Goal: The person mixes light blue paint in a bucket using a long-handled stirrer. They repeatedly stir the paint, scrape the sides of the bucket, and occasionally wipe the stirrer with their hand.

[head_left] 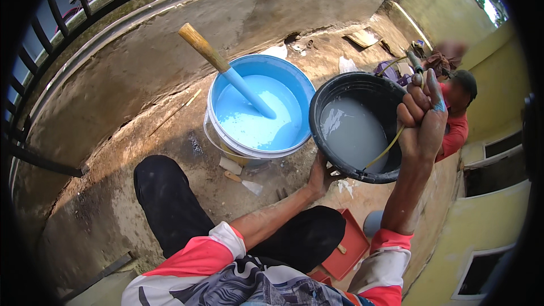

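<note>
A black bucket (324,150) with cloudy grey liquid inside tilts slightly toward me. Its thin yellow cord-like handle (391,146) runs up into my right hand (420,110), whose fingers are curled around it; blue paint marks that hand. My left hand (320,178) supports the bucket's near lower side, with most of its fingers hidden beneath. Just left stands a large pail (303,76) of light blue paint. A wooden-handled stick (204,46), coated blue at its lower part, leans in the paint.
A putty knife (245,183) and a small block (230,165) lie before the pail. A red paint tray (352,243) sits by my right knee. Another person (454,119) in red crouches at the right, near the yellow wall (498,215). A low wall (170,59) runs behind the pail.
</note>
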Tool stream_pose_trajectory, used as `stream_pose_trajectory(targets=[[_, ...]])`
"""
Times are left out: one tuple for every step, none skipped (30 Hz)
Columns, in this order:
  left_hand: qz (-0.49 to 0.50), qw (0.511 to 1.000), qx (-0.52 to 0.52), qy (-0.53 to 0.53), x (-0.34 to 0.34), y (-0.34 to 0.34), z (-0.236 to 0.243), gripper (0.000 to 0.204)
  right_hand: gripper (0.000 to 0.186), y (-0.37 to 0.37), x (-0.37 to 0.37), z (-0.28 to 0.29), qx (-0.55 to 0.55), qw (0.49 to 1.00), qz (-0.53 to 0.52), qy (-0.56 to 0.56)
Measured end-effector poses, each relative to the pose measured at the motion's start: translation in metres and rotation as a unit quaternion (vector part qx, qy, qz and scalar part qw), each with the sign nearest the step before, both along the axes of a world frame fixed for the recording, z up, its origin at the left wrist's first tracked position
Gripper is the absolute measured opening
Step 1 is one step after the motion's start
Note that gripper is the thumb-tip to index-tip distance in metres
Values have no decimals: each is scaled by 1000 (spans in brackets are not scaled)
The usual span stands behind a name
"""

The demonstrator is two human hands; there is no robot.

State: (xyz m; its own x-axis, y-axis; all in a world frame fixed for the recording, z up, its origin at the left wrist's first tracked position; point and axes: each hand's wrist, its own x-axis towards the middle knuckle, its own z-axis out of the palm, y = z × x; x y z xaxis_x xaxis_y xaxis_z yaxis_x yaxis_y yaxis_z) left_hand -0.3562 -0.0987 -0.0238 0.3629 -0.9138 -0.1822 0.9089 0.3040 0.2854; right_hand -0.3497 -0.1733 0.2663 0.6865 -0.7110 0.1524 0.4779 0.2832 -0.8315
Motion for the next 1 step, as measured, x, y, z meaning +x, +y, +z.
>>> stream_pose_trajectory(targets=[[0, 1000, 1, 7, 0, 1, 4, 79, 24, 4, 3, 1, 0, 1000, -13, 11]])
